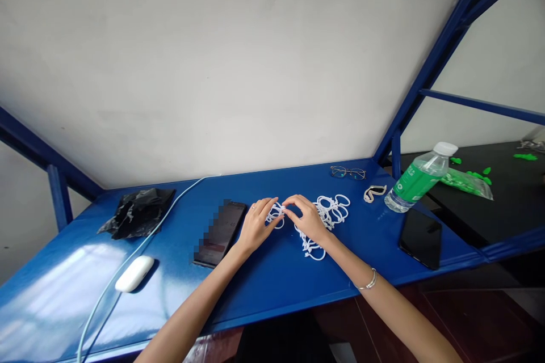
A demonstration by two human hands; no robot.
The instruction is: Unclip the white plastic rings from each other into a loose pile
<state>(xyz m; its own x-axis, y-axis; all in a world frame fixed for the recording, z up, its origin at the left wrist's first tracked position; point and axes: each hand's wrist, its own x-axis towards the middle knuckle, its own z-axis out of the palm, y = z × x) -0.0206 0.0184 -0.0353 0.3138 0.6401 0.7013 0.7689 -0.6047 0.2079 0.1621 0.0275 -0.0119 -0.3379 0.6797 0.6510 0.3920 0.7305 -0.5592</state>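
My left hand (257, 223) curls over a small bunch of white cord loops (278, 221), thumb and fingers closed on it. From the other side, my right hand (307, 218) pinches the same bunch between thumb and forefinger. The fingertips of both hands almost meet there. Just right of and partly behind my right hand, a loose heap of white cord loops (336, 212) lies on the blue desk (264, 289). Some of the heap is hidden by my right hand and wrist.
Left of my hands lie a dark phone (219, 235), a white mouse (135, 273), a pale cable (140, 247) and a black plastic bag (138, 210). To the right are glasses (348, 172), a beige hair clip (374, 193), a water bottle (419, 178) and another phone (421, 238).
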